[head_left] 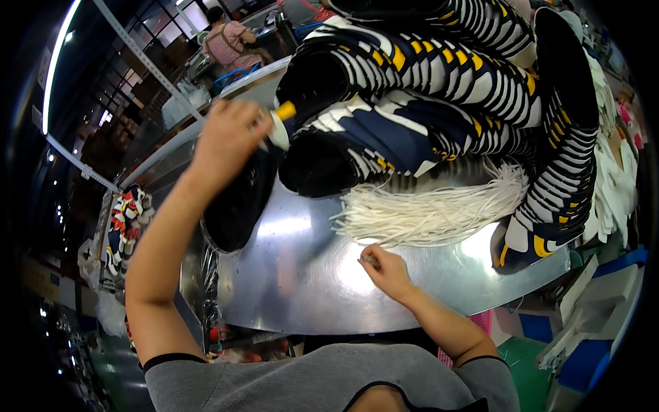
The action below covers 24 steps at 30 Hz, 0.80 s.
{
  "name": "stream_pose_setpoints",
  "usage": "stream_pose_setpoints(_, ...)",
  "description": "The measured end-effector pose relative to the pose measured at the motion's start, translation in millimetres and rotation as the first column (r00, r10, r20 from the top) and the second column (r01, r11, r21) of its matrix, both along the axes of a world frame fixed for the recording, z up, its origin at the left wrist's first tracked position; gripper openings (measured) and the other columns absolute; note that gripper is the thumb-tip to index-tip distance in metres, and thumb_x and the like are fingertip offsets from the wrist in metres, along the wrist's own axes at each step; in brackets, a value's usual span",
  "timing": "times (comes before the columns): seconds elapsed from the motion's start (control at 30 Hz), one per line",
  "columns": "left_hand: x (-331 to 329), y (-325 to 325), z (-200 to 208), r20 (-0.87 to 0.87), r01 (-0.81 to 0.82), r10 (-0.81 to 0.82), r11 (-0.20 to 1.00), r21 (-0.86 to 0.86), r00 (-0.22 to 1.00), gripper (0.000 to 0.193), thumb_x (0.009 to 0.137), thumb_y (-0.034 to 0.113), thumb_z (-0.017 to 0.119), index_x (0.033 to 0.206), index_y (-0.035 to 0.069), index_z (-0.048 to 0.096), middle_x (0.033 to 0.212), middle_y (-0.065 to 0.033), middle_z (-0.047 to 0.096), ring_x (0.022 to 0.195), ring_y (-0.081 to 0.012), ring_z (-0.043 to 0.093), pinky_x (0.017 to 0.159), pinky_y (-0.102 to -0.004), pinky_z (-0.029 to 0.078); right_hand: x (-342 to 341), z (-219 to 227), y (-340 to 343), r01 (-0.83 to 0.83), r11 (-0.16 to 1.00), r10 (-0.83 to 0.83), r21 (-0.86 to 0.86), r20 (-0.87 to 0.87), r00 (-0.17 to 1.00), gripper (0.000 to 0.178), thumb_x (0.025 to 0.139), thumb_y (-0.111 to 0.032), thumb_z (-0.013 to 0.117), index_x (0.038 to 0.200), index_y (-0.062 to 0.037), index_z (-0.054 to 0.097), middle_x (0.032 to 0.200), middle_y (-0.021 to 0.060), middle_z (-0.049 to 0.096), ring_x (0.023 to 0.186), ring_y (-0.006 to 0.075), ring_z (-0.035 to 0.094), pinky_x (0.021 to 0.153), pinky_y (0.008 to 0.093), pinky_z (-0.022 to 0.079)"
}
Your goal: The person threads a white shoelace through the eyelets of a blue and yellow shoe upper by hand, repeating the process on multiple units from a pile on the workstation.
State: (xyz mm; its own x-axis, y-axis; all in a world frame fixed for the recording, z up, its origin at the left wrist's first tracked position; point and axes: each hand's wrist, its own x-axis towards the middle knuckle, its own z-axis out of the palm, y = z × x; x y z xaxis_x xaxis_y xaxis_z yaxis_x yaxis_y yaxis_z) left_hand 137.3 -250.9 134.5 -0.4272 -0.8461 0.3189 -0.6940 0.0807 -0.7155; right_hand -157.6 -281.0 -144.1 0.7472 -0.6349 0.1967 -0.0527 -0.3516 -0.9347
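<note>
My left hand (233, 134) is raised above the left side of a shiny metal table, slightly blurred, its fingers closed. At its fingertips is the white and yellow edge of a dark shoe upper (240, 199), whose black part hangs below the hand. Low over the table's middle, my right hand (388, 271) is pinched round something small and greyish that I cannot make out. Just beyond it lies a thick bundle of white shoelaces (432, 209). Behind the laces are nested stacks of navy, white and yellow shoe uppers (412, 130), their black openings facing left.
Another nested stack of uppers (559, 161) curves along the table's (295, 288) right side. White pieces (614, 172) hang beyond it. Colourful shoe parts (127, 226) are piled at the left. A seated person (230, 41) works at the far left, past a metal post (137, 51).
</note>
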Motion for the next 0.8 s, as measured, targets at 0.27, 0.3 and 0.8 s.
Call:
stream_pose_setpoints(0.27,-23,-1,-159,-0.295,-0.048,0.052,0.999,0.021,0.954,0.039,0.081,0.014,0.06,0.12,0.011,0.061,0.116,-0.0081,0.059,0.113,-0.0244,0.054,0.094,-0.0391,0.041,3,0,11,0.101,0.995,-0.102,0.02,0.038,0.994,0.015,0.09,-0.019,0.072,0.097,-0.0076,0.065,0.065,0.0069,0.061,0.054,0.0166,0.055,0.053,0.0301,0.043)
stream_pose_setpoints(0.3,-21,1,-172,-0.319,-0.042,0.044,0.999,0.013,0.947,0.039,0.081,0.014,0.06,0.12,0.011,0.061,0.116,-0.0081,0.059,0.113,-0.0244,0.054,0.094,-0.0391,0.041,-2,2,9,0.144,0.99,-0.144,0.007,0.034,0.989,0.014,0.09,-0.018,0.072,0.097,-0.0077,0.066,0.066,0.0067,0.061,0.054,0.0153,0.055,0.053,0.0293,0.043)
stream_pose_setpoints(0.8,17,174,-241,-0.89,-0.645,0.441,0.649,0.403,-0.113,0.042,0.091,0.036,0.07,0.112,0.001,0.061,0.086,-0.0155,0.068,0.08,-0.0358,0.066,0.073,-0.0407,0.052,49,89,-46,-0.021,0.822,-0.114,-0.569,-0.201,0.973,0.012,0.084,-0.014,0.071,0.096,-0.0107,0.072,0.086,0.0045,0.066,0.07,0.0253,0.067,0.063,0.0352,0.051)
